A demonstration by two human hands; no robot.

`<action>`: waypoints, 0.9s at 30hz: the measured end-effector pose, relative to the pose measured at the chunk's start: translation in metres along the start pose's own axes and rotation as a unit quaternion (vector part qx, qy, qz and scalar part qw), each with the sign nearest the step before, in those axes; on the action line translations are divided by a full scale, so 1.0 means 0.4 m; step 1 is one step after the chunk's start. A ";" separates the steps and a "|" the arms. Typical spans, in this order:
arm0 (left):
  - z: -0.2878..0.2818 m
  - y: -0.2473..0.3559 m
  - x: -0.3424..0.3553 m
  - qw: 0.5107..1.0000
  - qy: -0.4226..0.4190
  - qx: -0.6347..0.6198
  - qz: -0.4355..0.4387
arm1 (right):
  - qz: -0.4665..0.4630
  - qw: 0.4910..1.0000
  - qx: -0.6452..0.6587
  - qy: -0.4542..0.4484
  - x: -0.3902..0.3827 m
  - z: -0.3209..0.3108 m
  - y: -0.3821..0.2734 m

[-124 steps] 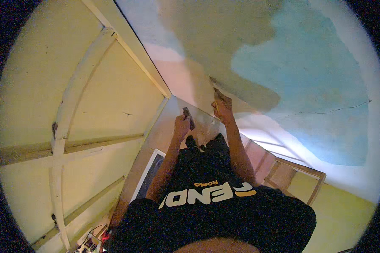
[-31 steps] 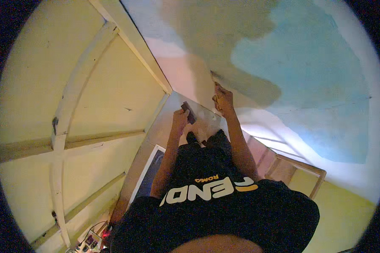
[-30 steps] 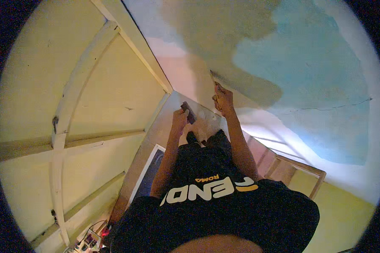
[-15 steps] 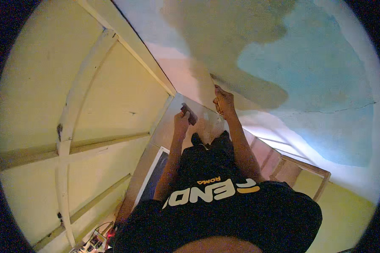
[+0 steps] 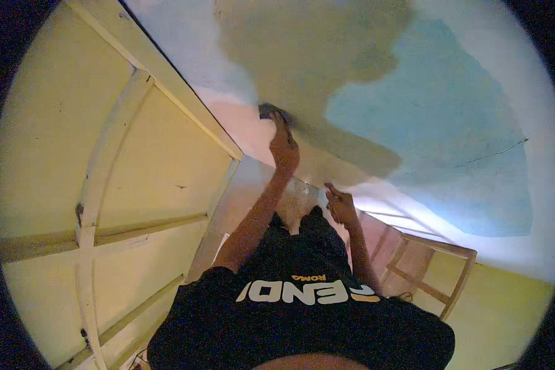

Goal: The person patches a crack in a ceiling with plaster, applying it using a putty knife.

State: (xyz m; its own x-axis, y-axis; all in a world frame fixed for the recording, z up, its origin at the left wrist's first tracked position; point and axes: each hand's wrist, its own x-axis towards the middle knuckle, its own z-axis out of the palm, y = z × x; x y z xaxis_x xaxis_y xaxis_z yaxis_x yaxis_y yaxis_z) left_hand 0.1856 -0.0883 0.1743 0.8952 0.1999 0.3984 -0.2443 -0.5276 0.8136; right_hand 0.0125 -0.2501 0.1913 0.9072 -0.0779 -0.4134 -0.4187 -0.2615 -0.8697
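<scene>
My left hand reaches up and presses a dark, flat, rectangular blade-like tool against the painted wall. That tool lies at the left edge of a grey-tan patch, which spreads over the blue and pinkish paint. Lower and to the right, my right hand is closed, close to the foot of the wall in this view. Whatever sits in its fingers is too dark and small to make out.
To the left stands a yellow panel wall with wooden battens. A wooden frame is at the lower right. A crack crosses the blue paint, and bright light falls low on the wall.
My left hand has risen and moved right, bringing its flat tool onto the wall. My right hand has dropped away from the grey-tan patch.
</scene>
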 end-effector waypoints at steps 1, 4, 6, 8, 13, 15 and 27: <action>0.034 0.030 -0.042 0.999 -0.048 -0.014 0.013 | -0.125 0.991 -0.027 0.034 0.018 -0.031 0.171; 0.088 -0.064 -0.195 0.976 -0.213 0.037 0.008 | -0.014 0.999 0.022 0.036 -0.006 -0.048 0.253; 0.138 -0.177 -0.268 0.959 -0.273 0.074 0.011 | -0.026 0.987 0.148 0.048 0.000 -0.045 0.285; 0.134 -0.277 -0.297 0.949 -0.301 0.093 -0.022 | 0.048 0.979 0.195 0.018 -0.045 -0.052 0.158; 0.099 -0.091 -0.149 0.995 -0.071 -0.027 -0.056 | 0.103 0.983 0.134 0.068 -0.065 -0.143 0.113; 0.038 0.113 -0.041 0.996 -0.014 -0.004 -0.088 | 0.093 0.985 0.127 0.065 -0.067 -0.168 0.112; 0.051 0.305 -0.141 0.993 0.004 -0.035 0.113 | 0.040 0.994 0.097 0.018 -0.064 -0.195 0.054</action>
State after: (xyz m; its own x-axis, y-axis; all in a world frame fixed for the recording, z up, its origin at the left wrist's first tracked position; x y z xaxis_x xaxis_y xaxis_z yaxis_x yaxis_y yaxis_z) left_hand 0.1131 -0.1808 0.2424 0.8110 0.0896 0.5781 -0.4645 -0.5020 0.7295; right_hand -0.0168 -0.3287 0.2041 0.8704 -0.1262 -0.4758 -0.4858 -0.0637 -0.8718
